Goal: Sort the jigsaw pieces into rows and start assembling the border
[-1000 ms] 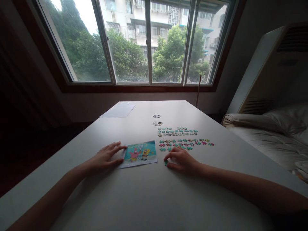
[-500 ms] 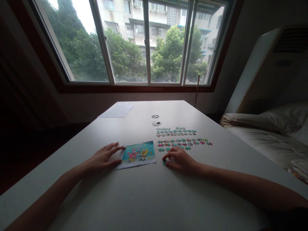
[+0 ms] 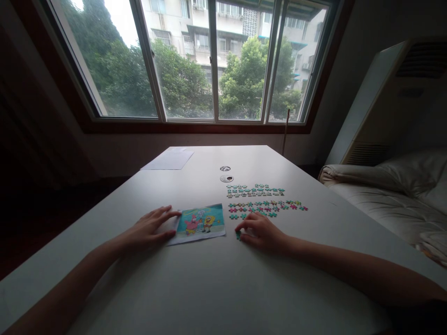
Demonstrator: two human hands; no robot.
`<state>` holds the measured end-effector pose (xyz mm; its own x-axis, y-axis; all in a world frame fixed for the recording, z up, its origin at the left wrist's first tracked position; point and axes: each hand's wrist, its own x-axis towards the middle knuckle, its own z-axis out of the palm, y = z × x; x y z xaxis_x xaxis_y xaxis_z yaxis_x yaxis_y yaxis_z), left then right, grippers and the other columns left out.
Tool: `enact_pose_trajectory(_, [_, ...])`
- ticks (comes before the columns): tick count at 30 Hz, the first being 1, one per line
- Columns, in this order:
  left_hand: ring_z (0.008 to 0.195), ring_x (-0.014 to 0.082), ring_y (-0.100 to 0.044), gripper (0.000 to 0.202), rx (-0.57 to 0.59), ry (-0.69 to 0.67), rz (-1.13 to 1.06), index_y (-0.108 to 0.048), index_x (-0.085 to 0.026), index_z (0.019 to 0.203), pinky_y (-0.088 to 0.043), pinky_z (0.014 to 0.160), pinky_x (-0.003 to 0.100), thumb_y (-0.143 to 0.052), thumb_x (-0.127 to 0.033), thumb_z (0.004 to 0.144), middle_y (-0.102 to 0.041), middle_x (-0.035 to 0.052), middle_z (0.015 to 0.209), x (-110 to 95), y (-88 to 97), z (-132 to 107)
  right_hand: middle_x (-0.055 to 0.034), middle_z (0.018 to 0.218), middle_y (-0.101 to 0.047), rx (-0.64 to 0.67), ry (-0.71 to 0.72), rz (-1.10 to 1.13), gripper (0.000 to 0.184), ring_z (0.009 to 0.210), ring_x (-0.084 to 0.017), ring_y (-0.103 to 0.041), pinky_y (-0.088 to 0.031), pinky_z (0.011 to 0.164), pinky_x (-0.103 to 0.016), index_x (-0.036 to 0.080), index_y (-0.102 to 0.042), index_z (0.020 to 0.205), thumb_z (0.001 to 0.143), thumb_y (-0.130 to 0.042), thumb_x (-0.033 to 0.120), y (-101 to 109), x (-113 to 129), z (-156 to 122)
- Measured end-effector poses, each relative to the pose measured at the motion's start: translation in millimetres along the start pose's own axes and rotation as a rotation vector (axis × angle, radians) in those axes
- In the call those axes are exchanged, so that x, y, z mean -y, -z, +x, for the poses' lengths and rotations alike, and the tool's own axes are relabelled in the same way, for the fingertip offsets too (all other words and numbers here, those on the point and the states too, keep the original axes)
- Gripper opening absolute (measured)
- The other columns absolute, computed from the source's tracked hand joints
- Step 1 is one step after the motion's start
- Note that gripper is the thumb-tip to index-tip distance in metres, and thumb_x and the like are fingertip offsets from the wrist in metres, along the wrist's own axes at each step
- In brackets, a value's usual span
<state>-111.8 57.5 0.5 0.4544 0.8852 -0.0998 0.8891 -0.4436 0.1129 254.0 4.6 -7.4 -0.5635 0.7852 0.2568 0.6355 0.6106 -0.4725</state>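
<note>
My left hand [image 3: 156,228] lies with its fingers spread on the left edge of a printed cartoon picture [image 3: 200,223], which shows a pink and a yellow figure on a blue-green ground. To the right of the picture, my right hand [image 3: 260,231] rests on the table, its thumb and forefinger closed on a small green puzzle piece [image 3: 238,235]. Just beyond that hand, loose jigsaw pieces [image 3: 266,209] lie in rows, green with some pink and yellow. Farther back are more rows of pale green pieces [image 3: 256,190].
The white table [image 3: 209,288] stretches toward a window [image 3: 216,65]. At its far left lies a sheet of paper [image 3: 167,160]. Two round fittings, the nearer a table grommet [image 3: 226,178], sit mid-table. A pale sofa [image 3: 391,200] stands to the right beside a tall white unit [image 3: 373,93].
</note>
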Motion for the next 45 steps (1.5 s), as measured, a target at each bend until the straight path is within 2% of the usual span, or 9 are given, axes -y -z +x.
enact_pose_trajectory(5, [0.130, 0.0298, -0.021, 0.064, 0.009, 0.013, 0.019, -0.034, -0.030, 0.134, -0.025, 0.101, 0.043, -0.035, -0.064, 0.079, -0.025, 0.0086, 0.143, 4, -1.7, 1, -0.0045, 0.087, -0.058, -0.025, -0.004, 0.054, 0.022, 0.083, -0.016, -0.051, -0.040, 0.072, -0.028, 0.023, -0.061, 0.101, 0.081, -0.052, 0.026, 1, -1, 3])
enact_pose_trajectory(8, [0.129, 0.0307, -0.021, 0.064, -0.014, -0.002, -0.004, -0.034, -0.030, 0.134, -0.024, 0.101, 0.044, -0.035, -0.064, 0.079, -0.025, 0.0087, 0.143, 8, -3.7, 1, -0.0052, 0.087, -0.060, -0.052, 0.002, 0.053, 0.019, 0.081, -0.015, -0.053, -0.041, 0.069, -0.027, 0.020, -0.062, 0.095, 0.082, -0.050, 0.028, 10, -7, 13])
enact_pose_trajectory(12, [0.129, 0.0323, -0.023, 0.064, -0.025, -0.012, -0.026, -0.035, -0.030, 0.133, -0.026, 0.100, 0.045, -0.036, -0.064, 0.079, -0.026, 0.0093, 0.142, 10, -4.1, 0, -0.0045, 0.083, -0.064, -0.028, 0.001, -0.070, 0.017, 0.079, -0.015, -0.056, -0.041, 0.069, -0.026, 0.018, -0.065, 0.087, 0.081, -0.053, 0.028, 33, -35, 40])
enact_pose_trajectory(15, [0.128, 0.0326, -0.023, 0.064, -0.031, -0.010, -0.029, -0.036, -0.030, 0.133, -0.026, 0.099, 0.045, -0.037, -0.064, 0.079, -0.026, 0.0092, 0.142, 10, -3.3, -2, -0.0036, 0.081, -0.066, -0.002, -0.112, -0.191, 0.015, 0.074, -0.014, -0.058, -0.041, 0.065, -0.024, 0.018, -0.067, 0.084, 0.077, -0.056, 0.025, 47, -63, 65])
enact_pose_trajectory(20, [0.128, 0.0314, -0.024, 0.064, -0.036, -0.005, -0.016, -0.037, -0.030, 0.132, -0.026, 0.100, 0.043, -0.037, -0.065, 0.078, -0.028, 0.0093, 0.142, 9, -0.7, -3, -0.0051, 0.083, -0.067, -0.056, -0.192, -0.231, 0.020, 0.070, -0.015, -0.059, -0.040, 0.062, -0.024, 0.016, -0.068, 0.087, 0.078, -0.053, 0.026, 49, -95, 98])
enact_pose_trajectory(26, [0.128, 0.0314, -0.025, 0.064, -0.032, -0.001, -0.009, -0.037, -0.031, 0.132, -0.027, 0.099, 0.043, -0.037, -0.065, 0.078, -0.027, 0.0084, 0.142, 10, 0.1, -3, -0.0040, 0.082, -0.068, 0.001, -0.208, -0.208, 0.021, 0.067, -0.013, -0.059, -0.040, 0.058, -0.021, 0.017, -0.069, 0.086, 0.074, -0.058, 0.031, 40, -98, 121])
enact_pose_trajectory(33, [0.129, 0.0309, -0.022, 0.064, -0.027, -0.018, -0.007, -0.034, -0.031, 0.133, -0.025, 0.100, 0.044, -0.036, -0.065, 0.079, -0.026, 0.0096, 0.142, 15, -3.0, -3, -0.0039, 0.082, -0.068, 0.058, -0.224, -0.207, 0.022, 0.068, -0.013, -0.059, -0.040, 0.059, -0.021, 0.017, -0.070, 0.083, 0.070, -0.063, 0.033, 34, -100, 134])
enact_pose_trajectory(45, [0.128, 0.0327, -0.024, 0.065, -0.044, -0.019, -0.035, -0.036, -0.030, 0.133, -0.026, 0.099, 0.044, -0.038, -0.065, 0.078, -0.027, 0.0094, 0.142, 14, -2.3, -4, -0.0040, 0.075, -0.068, 0.246, -0.282, -0.151, 0.019, 0.067, -0.014, -0.058, -0.039, 0.056, -0.021, 0.017, -0.070, 0.076, 0.062, -0.067, 0.030, 43, -105, 151])
